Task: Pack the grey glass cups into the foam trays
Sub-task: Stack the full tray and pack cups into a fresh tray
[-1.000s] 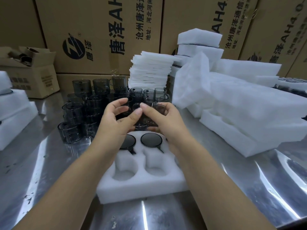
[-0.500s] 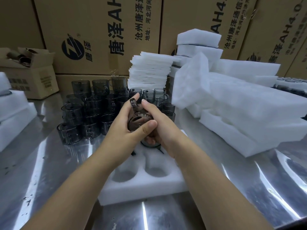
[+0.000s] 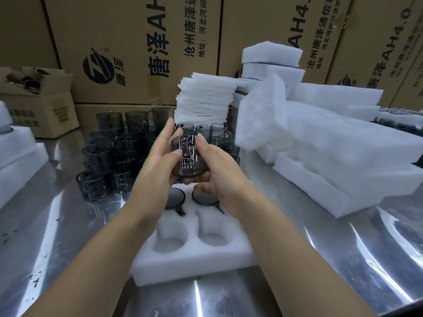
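Note:
A grey glass cup (image 3: 188, 156) with its handle turned toward me is held upright in the air between both hands. My left hand (image 3: 155, 172) grips its left side, my right hand (image 3: 217, 170) its right side and base. Below it lies a white foam tray (image 3: 194, 264) with two cups (image 3: 175, 197) sunk in its far pockets and two near pockets empty. Many loose grey cups (image 3: 103, 161) stand stacked on the steel table behind and to the left.
Piles of white foam trays (image 3: 332, 156) fill the right side, thin foam sheets (image 3: 206, 99) stack up behind the cups, and more foam (image 3: 13, 161) sits at the left edge. Cardboard boxes (image 3: 137, 42) wall the back; a small open box (image 3: 39, 106) is at back left.
The cup has been turned in my hands from showing its bottom to standing upright with the handle facing me, and lifted slightly. The tray and other cups have not moved.

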